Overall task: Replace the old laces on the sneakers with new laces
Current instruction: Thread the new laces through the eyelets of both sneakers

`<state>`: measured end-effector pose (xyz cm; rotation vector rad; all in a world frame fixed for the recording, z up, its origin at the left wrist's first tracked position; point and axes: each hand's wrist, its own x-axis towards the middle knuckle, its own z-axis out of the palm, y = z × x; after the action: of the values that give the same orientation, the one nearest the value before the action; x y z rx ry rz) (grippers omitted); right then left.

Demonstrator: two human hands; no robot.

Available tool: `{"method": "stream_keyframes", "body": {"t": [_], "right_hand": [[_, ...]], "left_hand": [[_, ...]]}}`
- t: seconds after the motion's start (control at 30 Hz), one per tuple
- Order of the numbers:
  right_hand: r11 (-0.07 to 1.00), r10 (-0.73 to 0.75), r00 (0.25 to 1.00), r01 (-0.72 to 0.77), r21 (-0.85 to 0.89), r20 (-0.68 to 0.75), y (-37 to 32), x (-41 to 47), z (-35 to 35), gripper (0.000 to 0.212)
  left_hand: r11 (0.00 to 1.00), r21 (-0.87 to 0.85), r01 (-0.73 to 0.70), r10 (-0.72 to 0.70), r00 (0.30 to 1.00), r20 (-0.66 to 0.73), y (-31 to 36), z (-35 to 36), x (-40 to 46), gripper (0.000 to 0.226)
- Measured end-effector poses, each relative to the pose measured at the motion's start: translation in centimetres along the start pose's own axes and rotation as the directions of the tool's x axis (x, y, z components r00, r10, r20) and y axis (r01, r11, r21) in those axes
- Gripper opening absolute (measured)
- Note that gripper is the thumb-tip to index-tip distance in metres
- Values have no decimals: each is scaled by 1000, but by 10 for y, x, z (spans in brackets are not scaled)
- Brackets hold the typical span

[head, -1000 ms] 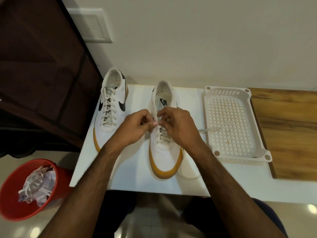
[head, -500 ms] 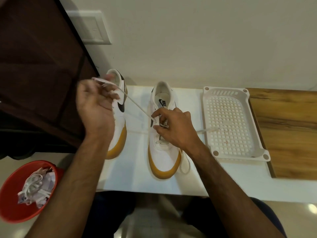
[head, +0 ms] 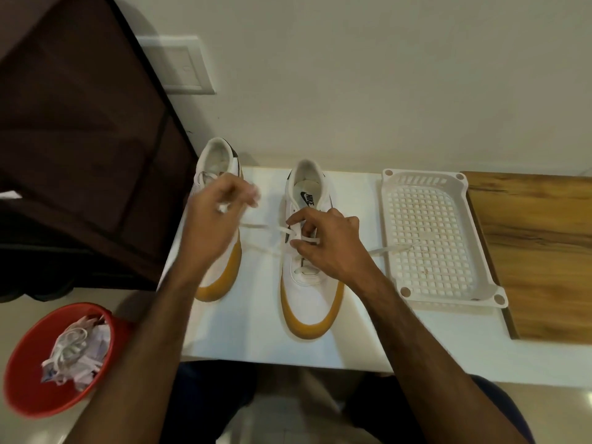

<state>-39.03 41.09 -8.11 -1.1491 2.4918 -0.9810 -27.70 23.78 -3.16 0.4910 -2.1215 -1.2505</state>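
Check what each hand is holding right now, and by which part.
Left hand pinches the new lace near its free end. Right hand pinches the same lace at the eyelets of the right sneaker.

The one readable text is the brand word "NIKE", printed in dark letters with a swoosh mark beneath it on the pale insole inside the right-hand sneaker, which stands near the middle of the counter with its heel toward the far edge. The word runs tilted along the insole. No other text, number or sign can be read; the papers in the red bin are too blurred to tell.
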Motion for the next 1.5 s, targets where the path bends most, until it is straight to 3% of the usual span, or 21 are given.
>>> {"method": "stream_keyframes", "body": {"t": [0.03, 0.1, 0.27, 0.4, 0.47, 0.57, 0.63, 0.7, 0.77, 0.83, 0.9, 0.97, 1.07, 1.17, 1.27, 1.33, 1.43, 1.5], "right_hand": [[1000, -2, 1000, 2, 2, 1, 0, 0, 0, 28], [1000, -10, 1000, 10, -1, -3, 1, 0, 0, 26], [1000, -18, 1000, 18, -7, 0, 1, 0, 0, 29], [1000, -6, 1000, 6, 1, 1, 0, 0, 1, 29], [1000, -1, 1000, 1, 3, -1, 0, 0, 1, 29], [1000, 0, 1000, 0, -10, 5, 0, -2, -1, 29], [1000, -3, 1000, 3, -10, 8, -1, -2, -2, 28], [1000, 3, 1000, -3, -7, 17, -2, -3, -2, 29], [1000, 9, 1000, -9, -5, 29, -2, -3, -2, 30], [1000, 4, 999, -4, 0, 33, -3, -2, -1, 31], [1000, -4, 999, 4, -3, 35, -3, -3, -1, 32], [1000, -8, 998, 8, 1, 64, -3, -3, -4, 35], [987, -21, 994, 3, 159, 110, 1, -4, -15, 38], [929, 16, 1000, -12, 370, -7, 7, -3, -28, 30], [903, 154, 968, -57, 426, -197, 11, -1, -35, 22], [894, 238, 946, -124, 431, -220, 12, -1, -37, 17], [864, 320, 939, -233, 446, -129, 11, -2, -33, 4], [872, 354, 931, -292, 393, -92, 7, -1, -25, 15]], "left_hand": [[992, 127, 22, -44, 983, 179, -8, 13, -8, 8], [968, 250, -37, -62, 924, 378, -21, 32, -19, 7], [921, 345, -179, 24, 912, 409, -34, 34, -14, 15], [884, 389, -261, 78, 900, 428, -34, 33, -15, 5], [893, 399, -208, 89, 951, 296, -27, 31, -15, 10], [933, 359, -33, 65, 995, -78, -18, 19, -12, 10], [968, 234, 95, 0, 926, -378, -22, 3, -8, 8], [979, 31, 199, -143, 796, -588, -27, -12, -4, 1], [973, -43, 227, -197, 721, -664, -31, -20, -4, 11], [977, -56, 208, -189, 707, -681, -33, -23, -3, 14], [982, -44, 184, -168, 738, -654, -31, -20, -1, 16], [992, 7, 129, -102, 816, -569, -25, -16, -1, 18], [998, 69, -12, 41, 896, -442, -12, -8, -3, 21], [991, 70, -113, 132, 885, -446, -2, -8, 1, 24], [973, 159, -168, 227, 825, -517, 9, -16, 6, 24], [949, 255, -183, 289, 825, -486, 16, -16, 7, 24], [956, 214, -200, 256, 926, -276, 18, 5, -1, 21], [972, 173, -159, 176, 980, -89, 10, 25, -11, 17]]}}
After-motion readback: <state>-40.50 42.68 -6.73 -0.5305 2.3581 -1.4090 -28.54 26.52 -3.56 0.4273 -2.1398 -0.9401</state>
